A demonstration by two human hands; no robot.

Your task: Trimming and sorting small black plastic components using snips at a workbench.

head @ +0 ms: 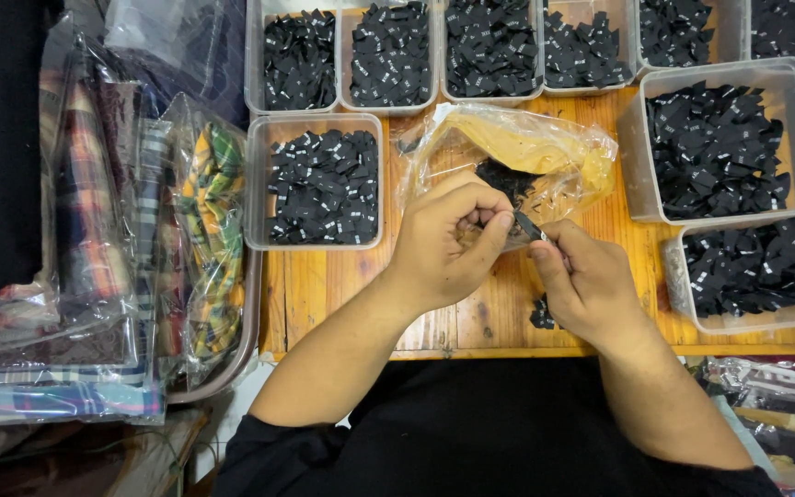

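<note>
Two hands pinching one black woven label (528, 225) at centre: left hand (448, 241), right hand (581, 281), fingertips clamped. Nine tubs filled; clear bag (545, 152) at 12 o'clock part full; few labels (542, 315) loose at 6.

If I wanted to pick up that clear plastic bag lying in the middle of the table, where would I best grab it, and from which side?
Probably at the crumpled far end of the plastic bag, coming from the right. There the film bunches into loose folds that fingers can pinch, and that end is free. The near end lies under both hands, the left hand and the right hand, with the black labels heaped inside just beyond them.
</note>
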